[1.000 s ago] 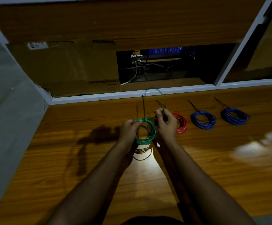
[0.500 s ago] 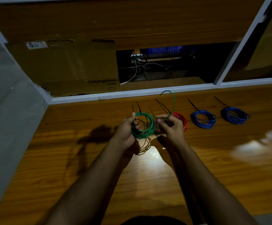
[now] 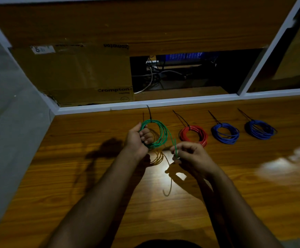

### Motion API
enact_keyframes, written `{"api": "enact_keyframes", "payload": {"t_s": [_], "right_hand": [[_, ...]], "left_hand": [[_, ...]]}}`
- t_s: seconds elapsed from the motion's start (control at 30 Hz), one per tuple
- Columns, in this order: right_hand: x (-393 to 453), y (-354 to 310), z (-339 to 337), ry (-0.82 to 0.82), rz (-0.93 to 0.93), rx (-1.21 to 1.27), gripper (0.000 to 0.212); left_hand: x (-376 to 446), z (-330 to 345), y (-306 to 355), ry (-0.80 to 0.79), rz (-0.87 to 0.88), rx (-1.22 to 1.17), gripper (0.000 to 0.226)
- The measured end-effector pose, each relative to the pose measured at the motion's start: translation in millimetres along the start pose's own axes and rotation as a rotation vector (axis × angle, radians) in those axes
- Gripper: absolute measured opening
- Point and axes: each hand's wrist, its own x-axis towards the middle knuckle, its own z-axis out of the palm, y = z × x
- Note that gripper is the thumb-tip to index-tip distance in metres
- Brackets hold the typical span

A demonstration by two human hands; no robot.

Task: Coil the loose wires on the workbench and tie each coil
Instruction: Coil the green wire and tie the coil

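My left hand (image 3: 136, 140) grips the left side of a green wire coil (image 3: 160, 136), held a little above the wooden workbench (image 3: 235, 176). A black cable tie (image 3: 149, 113) sticks up from the top of the coil. The coil's loose green end runs down to my right hand (image 3: 190, 154), which pinches it just right of the coil. On the bench to the right lie a red coil (image 3: 193, 136) and two blue coils (image 3: 225, 133) (image 3: 261, 129), each with a black tie around it.
A white frame rail (image 3: 163, 102) borders the bench's far edge. Behind it stand a cardboard box (image 3: 74, 76) and a dark opening with tangled cables (image 3: 154, 76). A grey floor (image 3: 6, 122) drops off beyond the bench's left edge.
My right hand has moved down and to the right, pulling the green wire's loose end away from the coil. The red coil, hidden behind that hand before, is in full view.
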Motion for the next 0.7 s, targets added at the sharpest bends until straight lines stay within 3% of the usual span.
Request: {"api": "enact_keyframes", "payload": {"t_s": [0.1,0.17,0.3,0.4,0.53,0.7], "right_hand": [[-2,3,12,0.076,-0.060,-0.415,0.026],[-4,-1,23,0.107,-0.151,-0.543,0.042],[-4,-4,38,0.217,-0.452,-0.798,0.027],[-3,-5,45,0.333,-0.540,-0.887,0.028],[-2,-11,54,0.330,-0.672,-0.931,0.038],[-2,-17,65,0.360,-0.727,-0.873,0.027]], "left_hand": [[1,5,-1,-0.007,0.001,-0.014,0.029],[1,9,-3,-0.019,-0.002,-0.027,0.029],[-1,13,-9,-0.037,-0.001,-0.026,0.032],[-6,18,-14,-0.049,0.015,-0.014,0.037],[-12,23,-19,-0.080,0.024,0.014,0.045],[-8,22,-21,-0.102,-0.005,-0.056,0.040]]}}
